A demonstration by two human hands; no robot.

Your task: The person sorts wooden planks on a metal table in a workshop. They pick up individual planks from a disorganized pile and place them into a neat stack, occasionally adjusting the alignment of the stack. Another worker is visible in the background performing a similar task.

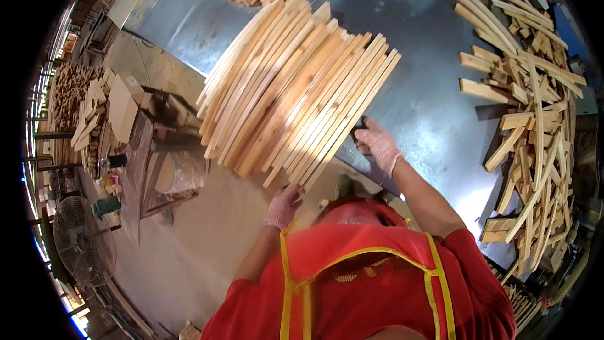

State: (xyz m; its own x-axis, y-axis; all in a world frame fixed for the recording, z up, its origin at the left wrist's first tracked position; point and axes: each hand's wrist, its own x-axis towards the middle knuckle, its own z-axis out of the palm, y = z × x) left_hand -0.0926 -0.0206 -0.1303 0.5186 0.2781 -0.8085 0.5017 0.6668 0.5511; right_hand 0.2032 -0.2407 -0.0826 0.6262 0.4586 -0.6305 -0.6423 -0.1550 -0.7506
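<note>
Slats, wooden, 1 batch, overhanging bench edge | your left hand: at their near ends, grip unclear | your right hand: empty, fingers loosely parted, just beside them

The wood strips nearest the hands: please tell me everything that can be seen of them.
The strips are long, mostly narrow, pale to reddish-brown wood, laid side by side, ends uneven; the fisheye view bends them. They lie on the grey table, near ends jutting past its edge. The left hand appears to touch one near end; the right hand is beside the row, contact unclear.
</note>
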